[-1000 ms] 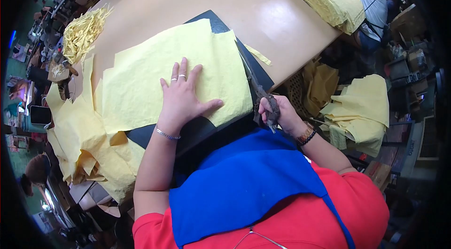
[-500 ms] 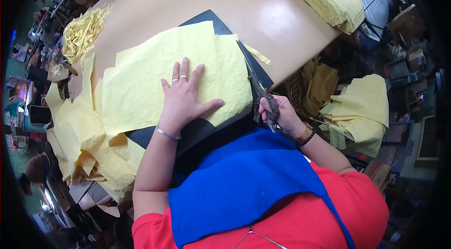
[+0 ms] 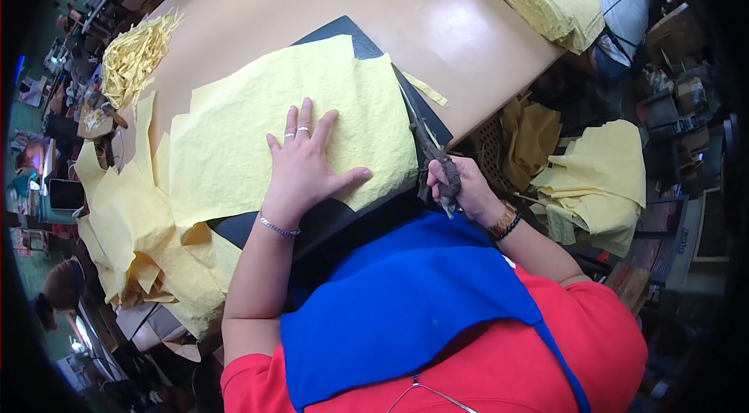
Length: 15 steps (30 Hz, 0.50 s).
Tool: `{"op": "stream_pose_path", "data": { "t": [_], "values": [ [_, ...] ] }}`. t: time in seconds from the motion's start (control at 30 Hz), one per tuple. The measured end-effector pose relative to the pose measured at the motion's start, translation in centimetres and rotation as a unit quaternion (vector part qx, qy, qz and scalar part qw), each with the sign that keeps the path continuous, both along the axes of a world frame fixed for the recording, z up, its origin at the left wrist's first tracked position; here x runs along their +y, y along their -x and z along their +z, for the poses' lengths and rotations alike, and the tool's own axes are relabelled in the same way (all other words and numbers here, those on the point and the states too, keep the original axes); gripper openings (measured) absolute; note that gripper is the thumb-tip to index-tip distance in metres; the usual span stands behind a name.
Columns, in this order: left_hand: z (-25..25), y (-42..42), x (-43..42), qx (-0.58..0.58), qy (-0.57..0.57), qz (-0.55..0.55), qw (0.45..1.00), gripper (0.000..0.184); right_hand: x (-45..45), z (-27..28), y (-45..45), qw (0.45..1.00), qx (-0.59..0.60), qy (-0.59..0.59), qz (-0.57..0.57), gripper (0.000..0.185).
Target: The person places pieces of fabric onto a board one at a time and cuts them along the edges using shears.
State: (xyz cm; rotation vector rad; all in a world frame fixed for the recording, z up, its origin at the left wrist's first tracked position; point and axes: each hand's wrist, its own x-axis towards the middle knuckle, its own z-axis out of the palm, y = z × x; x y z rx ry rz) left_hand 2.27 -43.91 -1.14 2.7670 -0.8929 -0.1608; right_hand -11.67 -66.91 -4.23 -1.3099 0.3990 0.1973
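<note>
My left hand (image 3: 303, 155) lies flat with fingers spread on a pale yellow sheet (image 3: 234, 128), which looks like fabric or soft leather. Beneath the sheet is a dark board (image 3: 355, 35), its corners showing past the sheet's edges. At the sheet's right edge, my right hand (image 3: 466, 185) is closed around the wrapped handles of a pair of shears (image 3: 443, 171). Their long blades point up and away along that edge, over the board. A narrow yellow strip (image 3: 426, 89) lies just beyond the blades.
More yellow sheets (image 3: 133, 218) hang in folds over the table's left side. A heap of thin yellow scraps (image 3: 140, 54) sits at the far left of the table (image 3: 250, 15). Stacked yellow material (image 3: 546, 0) lies near a person (image 3: 620, 0) at the upper right; draped pieces (image 3: 597, 179) stand at right.
The shears in my right hand have shifted very slightly along the sheet's right edge. My left hand stays pressed in the same place on the sheet.
</note>
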Motion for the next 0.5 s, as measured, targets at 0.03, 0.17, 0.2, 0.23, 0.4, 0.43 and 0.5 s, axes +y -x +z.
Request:
{"op": "stream_pose_path", "data": {
  "t": [0.03,0.17,0.2,0.23,0.4,0.43,0.5],
  "values": [
    [0.01,-0.01,0.01,0.001,0.000,0.001,1.000,0.103,0.00,0.03,0.05,1.000,-0.002,0.000,-0.001,0.031],
    [0.25,0.03,0.02,0.005,-0.004,0.001,1.000,0.104,-0.28,0.24,0.12,1.000,0.007,0.018,0.006,0.031],
    [0.38,0.05,0.01,0.007,-0.006,0.000,1.000,0.104,-0.33,0.20,0.01,1.000,0.009,0.016,0.004,0.032],
    [0.52,0.06,0.04,0.011,-0.006,-0.005,1.000,0.104,-0.38,0.20,-0.10,1.000,0.010,0.015,0.003,0.032],
    [0.65,0.14,0.18,0.019,-0.001,-0.015,1.000,0.104,-0.43,0.74,-0.59,1.000,0.008,0.022,-0.001,0.033],
    [0.66,0.12,0.19,0.019,0.000,-0.015,1.000,0.104,-0.42,0.78,-0.62,1.000,0.006,0.021,-0.003,0.033],
    [0.66,0.10,0.19,0.019,0.002,-0.015,1.000,0.103,-0.44,0.85,-0.51,1.000,0.004,0.022,-0.002,0.033]
  ]
}}
